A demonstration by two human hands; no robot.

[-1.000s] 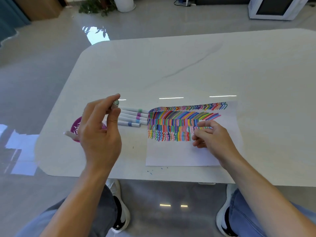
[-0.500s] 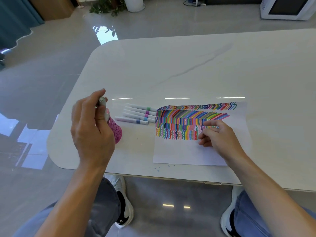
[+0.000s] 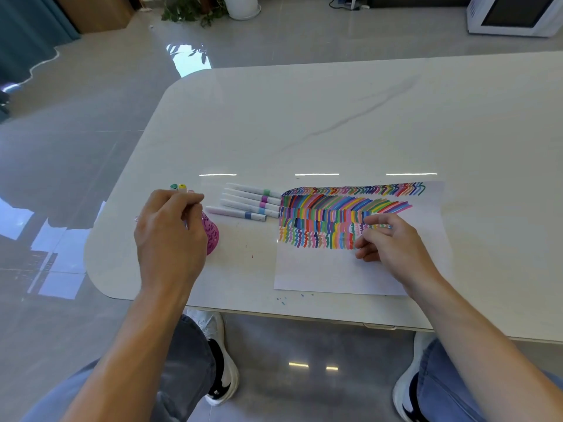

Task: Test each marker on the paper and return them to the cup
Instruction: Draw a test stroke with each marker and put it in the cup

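pink cup [image 3: 213, 236] under left hand [image 3: 170, 233], fingers curled over its mouth; marker in grasp? cannot tell. right hand [image 3: 387, 242] slack on paper [image 3: 320, 269], holds nothing. marker row [image 3: 253, 204] between hands, long axes hand-to-hand, nearer left hand.

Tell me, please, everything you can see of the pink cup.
The pink cup is magenta with a paler lacy pattern, seemingly plastic. It stands on the white table, left of the loose markers. The left hand, curled round upright markers with green and yellow ends, hides its rim and most of its wall.
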